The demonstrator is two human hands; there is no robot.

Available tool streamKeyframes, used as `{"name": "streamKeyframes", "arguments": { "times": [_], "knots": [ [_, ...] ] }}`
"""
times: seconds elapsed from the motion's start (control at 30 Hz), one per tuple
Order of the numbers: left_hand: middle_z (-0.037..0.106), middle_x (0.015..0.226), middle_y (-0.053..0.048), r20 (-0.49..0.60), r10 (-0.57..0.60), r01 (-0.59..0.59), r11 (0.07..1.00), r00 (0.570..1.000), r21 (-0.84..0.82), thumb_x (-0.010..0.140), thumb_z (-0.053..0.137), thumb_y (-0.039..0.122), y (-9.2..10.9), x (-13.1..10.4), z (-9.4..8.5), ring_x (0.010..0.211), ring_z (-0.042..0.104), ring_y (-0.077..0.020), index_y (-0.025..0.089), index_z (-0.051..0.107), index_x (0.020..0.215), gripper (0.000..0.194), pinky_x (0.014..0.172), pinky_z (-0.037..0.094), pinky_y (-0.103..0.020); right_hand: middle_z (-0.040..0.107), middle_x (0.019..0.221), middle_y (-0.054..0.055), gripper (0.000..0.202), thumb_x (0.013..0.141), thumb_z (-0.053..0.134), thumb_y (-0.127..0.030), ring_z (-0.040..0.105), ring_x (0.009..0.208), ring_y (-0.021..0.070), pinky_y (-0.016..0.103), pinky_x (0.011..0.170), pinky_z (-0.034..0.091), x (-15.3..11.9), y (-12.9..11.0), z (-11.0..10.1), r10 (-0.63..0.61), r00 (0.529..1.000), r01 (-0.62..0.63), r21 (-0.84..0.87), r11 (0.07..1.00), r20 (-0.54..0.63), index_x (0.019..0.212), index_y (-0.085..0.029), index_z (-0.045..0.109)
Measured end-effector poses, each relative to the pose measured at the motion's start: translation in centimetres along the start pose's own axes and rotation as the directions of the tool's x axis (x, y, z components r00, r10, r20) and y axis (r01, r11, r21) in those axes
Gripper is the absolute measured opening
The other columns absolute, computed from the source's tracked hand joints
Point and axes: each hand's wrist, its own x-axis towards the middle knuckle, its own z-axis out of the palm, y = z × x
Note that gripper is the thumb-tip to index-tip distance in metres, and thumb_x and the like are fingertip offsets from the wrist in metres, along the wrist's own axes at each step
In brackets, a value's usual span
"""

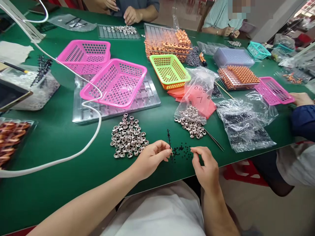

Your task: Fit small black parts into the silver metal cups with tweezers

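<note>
Pinched between the thumb and fingers of my left hand [153, 160] is a thin black plastic sprue [168, 137] with short side stubs, standing nearly upright. Small black bits [181, 151] lie scattered on the green table between my two hands. My right hand [206, 168] is at their right edge, thumb and fingertips drawn together; anything in them is too small to make out. A pile of round silver metal cups [129, 139] spreads just left of my left hand. More silver cups [193, 123] spill from a clear plastic bag [198, 93] beyond my right hand.
Tweezers [215, 140] lie beside the bag. Pink baskets [118, 83] rest on a metal-looking tray [82, 113]; a green basket [169, 67] stands behind. Bags of black parts [243, 121] lie right. A white cable [94, 131] crosses the left side. Other people sit across and to the right.
</note>
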Motion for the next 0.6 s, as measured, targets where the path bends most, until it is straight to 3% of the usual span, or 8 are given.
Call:
{"name": "streamKeyframes", "arguments": {
  "times": [0.1, 0.27, 0.47, 0.6],
  "knots": [
    [0.057, 0.080, 0.000, 0.021, 0.032, -0.032, 0.999, 0.999, 0.022, 0.086, 0.064, 0.037, 0.1, -0.3, 0.2, 0.073, 0.055, -0.0142, 0.016, 0.059, 0.086, 0.022, 0.071, 0.048, -0.029, 0.069, 0.097, 0.003, 0.020, 0.094, 0.053, -0.015, 0.065, 0.086, 0.0178, 0.030, 0.073, 0.052, 0.8, -1.9, 0.0, 0.076, 0.987, -0.092, 0.113, 0.989, 0.141, 0.107, -0.025, 0.064],
    [0.057, 0.080, -0.001, 0.051, 0.078, -0.083, 0.991, 0.996, 0.103, 0.090, 0.060, 0.035, 0.0, -0.6, 0.2, 0.074, 0.054, -0.0143, 0.016, 0.059, 0.089, 0.020, 0.070, 0.046, -0.028, 0.061, 0.078, -0.002, 0.010, 0.090, 0.056, -0.016, 0.055, 0.070, 0.0125, 0.025, 0.062, 0.043, 2.0, -3.8, 0.9, 0.119, 0.935, -0.211, 0.253, 0.944, 0.335, 0.085, -0.023, 0.062],
    [0.062, 0.083, -0.003, 0.037, 0.125, -0.129, 0.975, 0.991, 0.180, 0.089, 0.060, 0.033, -0.3, -0.6, 0.1, 0.077, 0.057, -0.0160, 0.015, 0.063, 0.088, 0.018, 0.072, 0.048, -0.029, 0.057, 0.074, -0.004, 0.012, 0.087, 0.057, -0.014, 0.049, 0.065, 0.0096, 0.023, 0.060, 0.038, 2.2, -3.9, 1.6, 0.164, 0.923, -0.269, 0.278, 0.922, 0.347, 0.078, -0.022, 0.059],
    [0.066, 0.088, -0.005, 0.042, 0.111, -0.115, 0.986, 0.993, 0.123, 0.087, 0.063, 0.034, -0.2, -0.6, 0.1, 0.081, 0.060, -0.0170, 0.015, 0.064, 0.089, 0.018, 0.076, 0.050, -0.030, 0.056, 0.072, -0.005, 0.013, 0.085, 0.056, -0.012, 0.048, 0.063, 0.0090, 0.022, 0.058, 0.037, 2.3, -4.0, 1.6, 0.168, 0.930, -0.267, 0.287, 0.920, 0.326, 0.076, -0.022, 0.059]
  ]
}}
